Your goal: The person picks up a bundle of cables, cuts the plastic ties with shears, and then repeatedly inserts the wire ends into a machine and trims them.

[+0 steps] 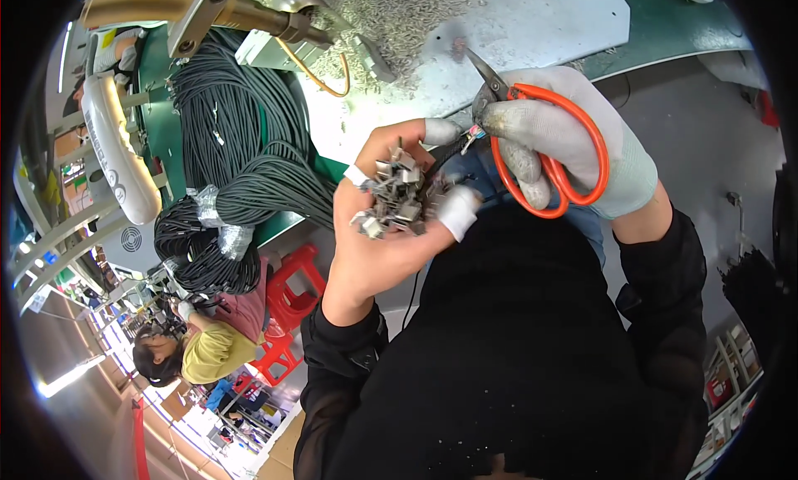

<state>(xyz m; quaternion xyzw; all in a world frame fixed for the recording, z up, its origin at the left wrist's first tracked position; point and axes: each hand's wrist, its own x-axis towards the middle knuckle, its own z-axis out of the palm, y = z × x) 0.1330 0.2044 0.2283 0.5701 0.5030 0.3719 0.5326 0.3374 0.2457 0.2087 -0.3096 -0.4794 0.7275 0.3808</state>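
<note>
My left hand [366, 251] is turned palm up, with white wraps on some fingertips. Its curled fingers hold a clump of small silvery metal connector pieces [401, 193]. A dark cable end [449, 153] rises beside the clump, and small coloured wire ends [474, 132] show at its tip, close to the blades. My right hand [573, 123], in a pale work glove, is closed on scissors [597, 143] with orange-red handles. Their short dark blades point up and left, partly apart. The gloved fingers hide part of the pivot.
Black cable coils [241, 98] lie on the green bench [158, 73] at left. A white board [565, 23] bears a heap of tiny metal bits [391, 23] beneath a metal machine arm [241, 14]. Red stools [291, 293] and a person in yellow [218, 351] are at lower left.
</note>
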